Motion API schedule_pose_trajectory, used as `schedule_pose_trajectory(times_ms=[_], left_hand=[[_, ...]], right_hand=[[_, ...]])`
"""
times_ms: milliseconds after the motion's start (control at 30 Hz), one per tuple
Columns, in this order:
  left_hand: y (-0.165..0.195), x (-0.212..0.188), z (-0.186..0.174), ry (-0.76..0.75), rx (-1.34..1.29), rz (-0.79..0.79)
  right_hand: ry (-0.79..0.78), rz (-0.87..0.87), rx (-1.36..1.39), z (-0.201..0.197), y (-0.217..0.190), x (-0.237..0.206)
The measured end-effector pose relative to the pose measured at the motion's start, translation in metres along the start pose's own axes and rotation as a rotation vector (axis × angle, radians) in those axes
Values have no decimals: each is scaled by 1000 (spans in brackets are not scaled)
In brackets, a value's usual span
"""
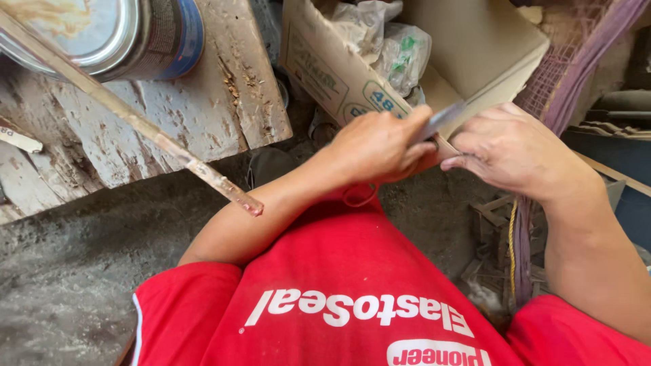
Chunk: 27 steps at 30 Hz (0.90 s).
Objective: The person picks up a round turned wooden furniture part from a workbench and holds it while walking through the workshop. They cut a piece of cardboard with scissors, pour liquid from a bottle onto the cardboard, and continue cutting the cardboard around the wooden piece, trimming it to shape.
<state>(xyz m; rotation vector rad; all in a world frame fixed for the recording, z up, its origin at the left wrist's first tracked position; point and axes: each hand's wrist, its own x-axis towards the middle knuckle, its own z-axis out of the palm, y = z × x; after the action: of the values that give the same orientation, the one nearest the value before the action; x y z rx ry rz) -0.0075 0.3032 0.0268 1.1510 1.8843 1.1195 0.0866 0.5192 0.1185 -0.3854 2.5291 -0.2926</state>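
While the left hand [380, 146] is curled into a closed grip around the handle end of a flat metal blade [441, 120], the right hand [512, 152] sits just beside it, fingers bent loosely and its thumb side touching a thin strip [446, 146] at the blade; how firmly it pinches I cannot tell. Both hands hover close together above a red shirt [352, 271]. Just beyond the 2 hands stands an open cardboard box [325, 74] with plastic bags [390, 47] inside. Well off to the left hand's side lies a worn wooden board [210, 102], bearing a metal can [129, 34] and a long glue-smeared stick [135, 122].
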Motion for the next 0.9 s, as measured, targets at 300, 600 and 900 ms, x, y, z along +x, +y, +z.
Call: schedule_pose_trajectory(times_ms=[300, 600, 900], left_hand=[[0, -16, -7, -102, -99, 65], [-23, -28, -3, 38, -340, 136], [-32, -17, 14, 8, -308, 20]], right_hand=[[262, -178, 99, 31, -27, 15], [315, -260, -76, 42, -30, 24], [218, -176, -54, 73, -9, 33]])
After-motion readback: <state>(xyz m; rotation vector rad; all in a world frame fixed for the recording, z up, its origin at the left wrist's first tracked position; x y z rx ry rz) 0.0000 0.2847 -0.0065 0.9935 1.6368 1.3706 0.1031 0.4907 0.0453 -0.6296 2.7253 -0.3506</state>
